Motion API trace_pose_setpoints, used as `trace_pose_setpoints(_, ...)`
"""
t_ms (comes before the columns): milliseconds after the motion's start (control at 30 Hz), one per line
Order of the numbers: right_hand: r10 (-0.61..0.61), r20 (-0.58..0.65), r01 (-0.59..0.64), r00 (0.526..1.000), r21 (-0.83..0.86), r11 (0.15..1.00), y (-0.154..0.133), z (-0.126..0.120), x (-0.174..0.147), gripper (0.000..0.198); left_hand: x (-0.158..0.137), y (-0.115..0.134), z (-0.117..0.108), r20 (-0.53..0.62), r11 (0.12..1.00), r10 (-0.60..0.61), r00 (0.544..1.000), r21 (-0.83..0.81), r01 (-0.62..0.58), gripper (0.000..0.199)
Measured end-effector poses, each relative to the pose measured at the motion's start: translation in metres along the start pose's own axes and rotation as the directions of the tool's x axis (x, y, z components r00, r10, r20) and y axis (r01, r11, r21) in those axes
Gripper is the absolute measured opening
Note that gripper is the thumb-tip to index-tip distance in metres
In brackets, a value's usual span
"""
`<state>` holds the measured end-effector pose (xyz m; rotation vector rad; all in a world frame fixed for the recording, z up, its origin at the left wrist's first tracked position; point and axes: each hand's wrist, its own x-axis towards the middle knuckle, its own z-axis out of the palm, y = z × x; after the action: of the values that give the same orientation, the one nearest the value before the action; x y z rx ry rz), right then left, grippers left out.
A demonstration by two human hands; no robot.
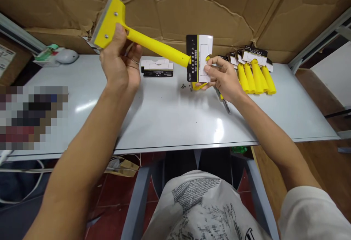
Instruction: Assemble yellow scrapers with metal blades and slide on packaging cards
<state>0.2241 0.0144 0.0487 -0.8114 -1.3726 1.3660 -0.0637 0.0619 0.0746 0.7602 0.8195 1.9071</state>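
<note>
Diagonally, the scraper point(156, 45) slopes down rightward from its blade point(102, 19), left hand point(119, 60) gripping it, right hand point(226, 77) pinching a card point(199, 57).

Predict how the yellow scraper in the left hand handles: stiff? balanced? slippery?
The yellow scraper looks stiff: its handle runs straight, unsagging. Probably head-heavy, given the wide head with two screws. The smooth, rounded handle may twist when gripped.

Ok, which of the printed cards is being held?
The upright black-and-white card at the end of the yellow scraper, gripped by the right hand. Other cards lie below the scraper or with the yellow handles at right.
</note>
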Motion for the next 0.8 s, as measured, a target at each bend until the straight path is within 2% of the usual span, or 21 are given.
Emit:
trace_pose_setpoints(167,0.025,0.063,-0.031,0.998,0.085,0.996,-0.001,-0.004,-0.001,0.065,-0.003,-0.001,0.002,-0.046,1.000,0.014,0.999,-0.018,-0.015,0.024)
trace_pose_setpoints(300,0.003,0.073,-0.012,0.997,0.117,0.993,0.002,-0.008,-0.002,0.057,0.003,-0.003,-0.006,0.010,0.999,0.036,0.999,-0.013,-0.036,0.028)
trace_pose_setpoints(433,-0.023,0.101,0.012,0.995,0.105,0.994,0.003,-0.005,-0.004,0.055,0.002,-0.007,-0.008,0.031,0.997,0.071,0.997,-0.013,-0.071,0.016)
trace_pose_setpoints(633,-0.028,0.015,0.026,0.999,0.130,0.991,0.004,0.013,-0.012,0.066,-0.028,-0.013,0.012,-0.012,0.998,0.062,0.998,0.021,-0.062,0.026)
trace_pose_setpoints(700,-0.032,-0.013,0.034,0.999,0.161,0.986,0.004,0.017,-0.014,0.075,-0.036,-0.013,0.015,-0.019,0.998,0.062,0.998,0.023,-0.061,0.024)
trace_pose_setpoints(800,-0.044,-0.035,0.049,0.998,0.141,0.989,0.003,0.022,-0.017,0.090,-0.040,-0.014,0.014,-0.021,0.991,0.132,0.991,0.004,-0.132,0.017)
